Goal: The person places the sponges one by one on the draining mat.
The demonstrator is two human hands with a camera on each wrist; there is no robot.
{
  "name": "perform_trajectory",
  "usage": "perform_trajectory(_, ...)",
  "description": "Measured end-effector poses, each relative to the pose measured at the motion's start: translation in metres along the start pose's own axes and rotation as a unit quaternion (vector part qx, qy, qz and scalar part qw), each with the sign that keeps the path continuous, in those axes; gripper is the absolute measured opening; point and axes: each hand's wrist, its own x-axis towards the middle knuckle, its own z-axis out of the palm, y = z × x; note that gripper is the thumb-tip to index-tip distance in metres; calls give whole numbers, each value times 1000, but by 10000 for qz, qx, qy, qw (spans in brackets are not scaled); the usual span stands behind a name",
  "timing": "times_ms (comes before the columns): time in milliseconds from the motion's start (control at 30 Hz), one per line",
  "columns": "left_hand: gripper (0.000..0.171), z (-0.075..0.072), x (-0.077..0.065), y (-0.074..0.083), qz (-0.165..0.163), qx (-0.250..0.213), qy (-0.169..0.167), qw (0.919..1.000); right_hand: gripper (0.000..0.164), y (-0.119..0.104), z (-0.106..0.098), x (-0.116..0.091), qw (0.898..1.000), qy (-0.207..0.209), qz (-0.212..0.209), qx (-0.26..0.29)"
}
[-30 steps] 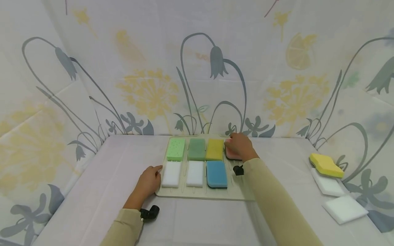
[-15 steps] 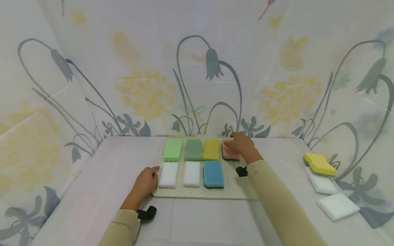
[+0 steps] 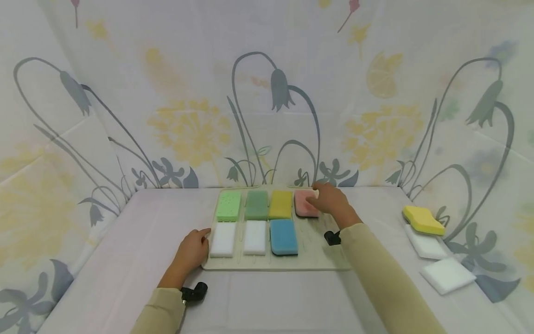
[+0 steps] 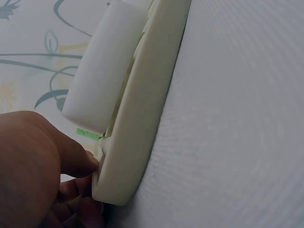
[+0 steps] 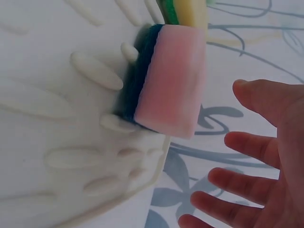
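Observation:
A cream tray (image 3: 317,260) holds a far row of light green (image 3: 228,206), dark green (image 3: 256,205), yellow (image 3: 281,204) and pink (image 3: 304,204) sponges, and a near row of two white sponges (image 3: 223,239) and a blue one (image 3: 284,236). My right hand (image 3: 327,198) hovers at the pink sponge's right side. In the right wrist view its fingers (image 5: 237,142) are spread and apart from the pink sponge (image 5: 173,80), holding nothing. My left hand (image 3: 193,246) rests against the tray's left edge, and its fingertips (image 4: 83,164) touch the tray rim (image 4: 142,118) beside a white sponge (image 4: 102,71).
On the table to the right lie a yellow sponge (image 3: 423,220) and two white pads (image 3: 425,242) (image 3: 447,275). A floral cloth backdrop (image 3: 267,93) closes in the back and both sides. The tray's near right part is bare.
My right hand has come off the pink sponge, and its fingers are now spread beside it. The left hand stays at the tray's edge.

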Motion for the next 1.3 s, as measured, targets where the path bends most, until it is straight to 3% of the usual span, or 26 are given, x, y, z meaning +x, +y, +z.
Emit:
perform_trajectory(467,40,0,-2,-1,1,-62,-72,10000,57,23,-8,-21,9995,211,46,-226)
perform_trajectory(800,40,1,1,-2,-40,-11,-59,10000,56,55,-11,-37,9984,447,77,-351)
perform_trajectory(1300,41,0,0,-2,-49,27,-151,9999,56,96,-21,-61,9976,356,405,-431)
